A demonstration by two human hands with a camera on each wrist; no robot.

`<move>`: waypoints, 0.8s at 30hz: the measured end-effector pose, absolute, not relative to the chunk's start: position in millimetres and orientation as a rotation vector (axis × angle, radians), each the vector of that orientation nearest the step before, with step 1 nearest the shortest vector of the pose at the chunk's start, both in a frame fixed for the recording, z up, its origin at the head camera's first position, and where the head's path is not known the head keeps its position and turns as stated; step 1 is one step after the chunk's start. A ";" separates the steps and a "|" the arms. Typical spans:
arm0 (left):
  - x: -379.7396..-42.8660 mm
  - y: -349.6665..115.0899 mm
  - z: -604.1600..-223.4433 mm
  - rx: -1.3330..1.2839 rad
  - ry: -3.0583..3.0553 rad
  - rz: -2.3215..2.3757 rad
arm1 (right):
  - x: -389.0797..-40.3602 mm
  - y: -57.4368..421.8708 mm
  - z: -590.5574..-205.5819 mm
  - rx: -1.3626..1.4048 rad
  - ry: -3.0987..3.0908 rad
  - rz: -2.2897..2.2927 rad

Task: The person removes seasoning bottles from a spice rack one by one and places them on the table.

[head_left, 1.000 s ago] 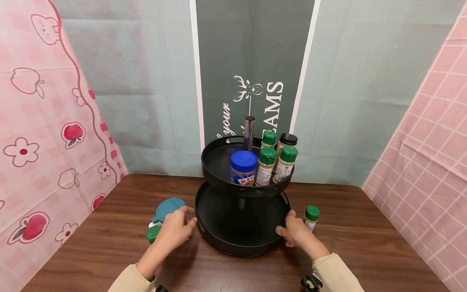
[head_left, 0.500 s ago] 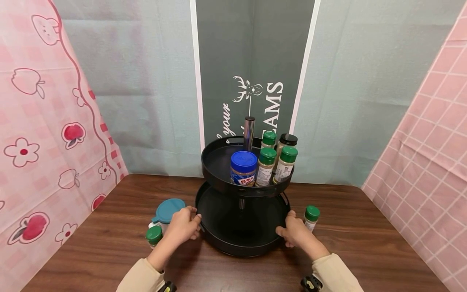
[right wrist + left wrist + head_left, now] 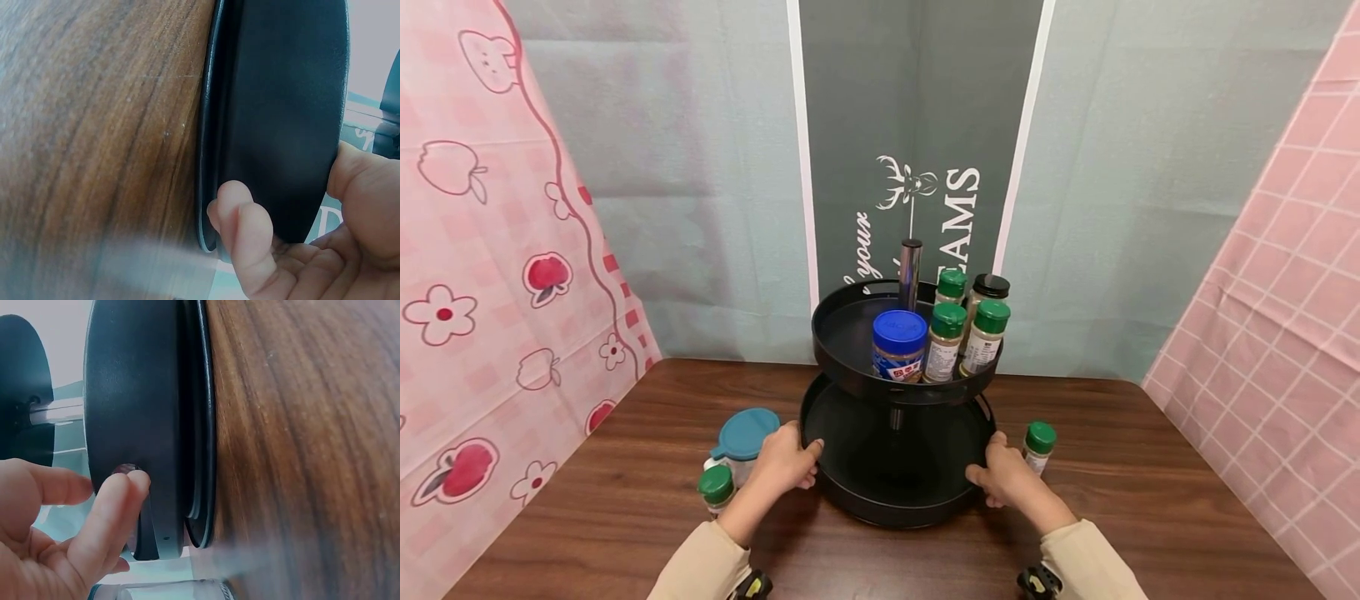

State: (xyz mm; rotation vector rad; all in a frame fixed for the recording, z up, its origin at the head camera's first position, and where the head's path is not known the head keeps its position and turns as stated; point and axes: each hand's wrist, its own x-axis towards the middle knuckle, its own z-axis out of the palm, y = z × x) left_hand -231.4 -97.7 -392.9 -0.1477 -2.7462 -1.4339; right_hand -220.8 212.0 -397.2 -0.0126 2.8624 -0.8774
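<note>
Left hand (image 3: 788,460) grips the wall of the lower tray (image 3: 898,511) on the black rack (image 3: 895,389), thumb at its top edge, fingers outside. Right hand (image 3: 1003,473) grips the same wall opposite, fingers curled outside. Black rack stands upright mid-table (image 3: 1150,500). Upper tray (image 3: 844,340) holds blue-lidded jar (image 3: 899,346), three green-capped bottles (image 3: 943,352), black-lidded jar (image 3: 989,287). Beside left hand: teal-lidded tub (image 3: 748,433), green-capped bottle (image 3: 717,483). Beside right hand: another green-capped bottle (image 3: 1040,442).

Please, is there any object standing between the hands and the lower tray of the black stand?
No, nothing visible. The left hand and right hand both grip the lower tray. The green-capped bottle by the right hand is on its outer side.
</note>
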 end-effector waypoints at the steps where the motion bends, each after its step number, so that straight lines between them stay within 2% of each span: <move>1: -232.1 -98.0 -393.1 -0.145 -2.750 -1.435 | -220.8 211.8 -397.2 -0.012 2.860 -0.880; 24: -239.8 -91.9 -402.2 -0.035 -2.905 -1.230 | -220.8 213.2 -397.7 -0.016 2.859 -0.914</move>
